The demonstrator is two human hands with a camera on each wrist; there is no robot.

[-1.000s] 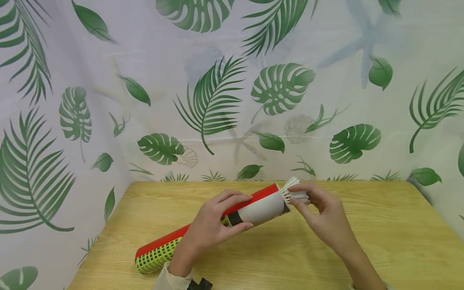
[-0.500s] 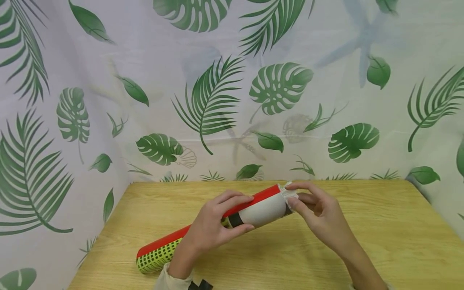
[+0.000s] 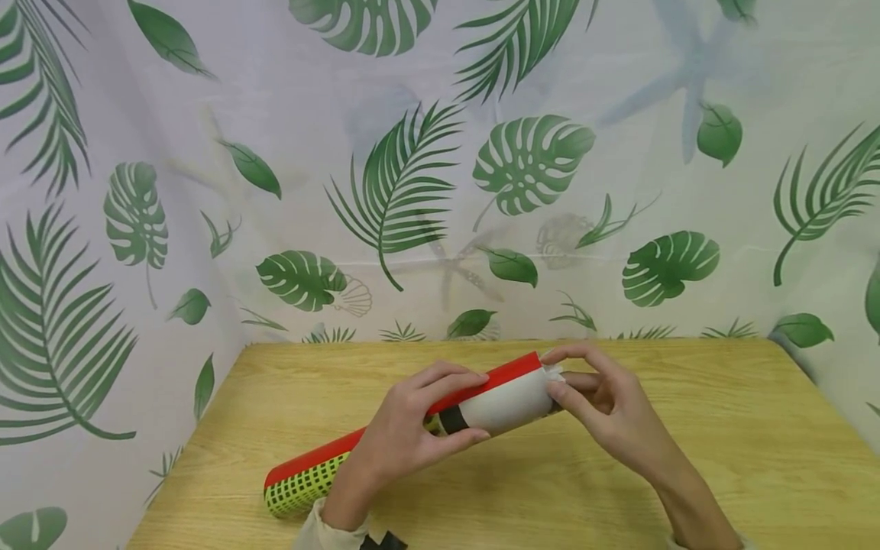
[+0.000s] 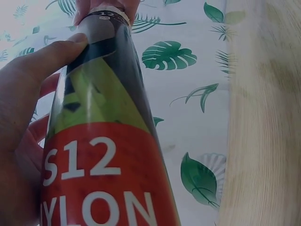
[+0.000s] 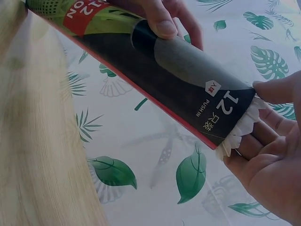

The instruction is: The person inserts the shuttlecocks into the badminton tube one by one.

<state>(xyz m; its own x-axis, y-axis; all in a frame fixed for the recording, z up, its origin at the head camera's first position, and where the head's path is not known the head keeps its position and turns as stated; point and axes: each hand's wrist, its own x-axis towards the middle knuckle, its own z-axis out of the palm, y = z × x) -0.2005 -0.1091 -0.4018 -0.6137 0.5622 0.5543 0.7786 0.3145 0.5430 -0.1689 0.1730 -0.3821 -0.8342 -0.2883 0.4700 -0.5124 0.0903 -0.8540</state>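
Observation:
A long shuttlecock tube (image 3: 505, 405) in red, white, black and yellow-green slants up to the right, its lower left end at the table. My left hand (image 3: 402, 424) grips it around the middle, thumb on the near side and fingers over the top. At the raised mouth, the white feather rim of a shuttlecock (image 5: 244, 125) sticks out a little; the rest of it is hidden inside. My right hand (image 3: 619, 405) holds that rim with fingers and thumb spread around it, right at the tube's edge. Lettering on the tube (image 4: 101, 160) shows in the left wrist view.
The wood-grain table (image 3: 660, 458) extends around both hands. Behind it and at the sides hangs a white cloth (image 3: 426, 321) printed with green leaves. A black strap piece (image 3: 385, 541) shows by the left sleeve (image 3: 323, 531).
The shuttlecock has gone from mostly sticking out to nearly all inside the tube, pushed by my right hand. The tube and left hand have shifted slightly right.

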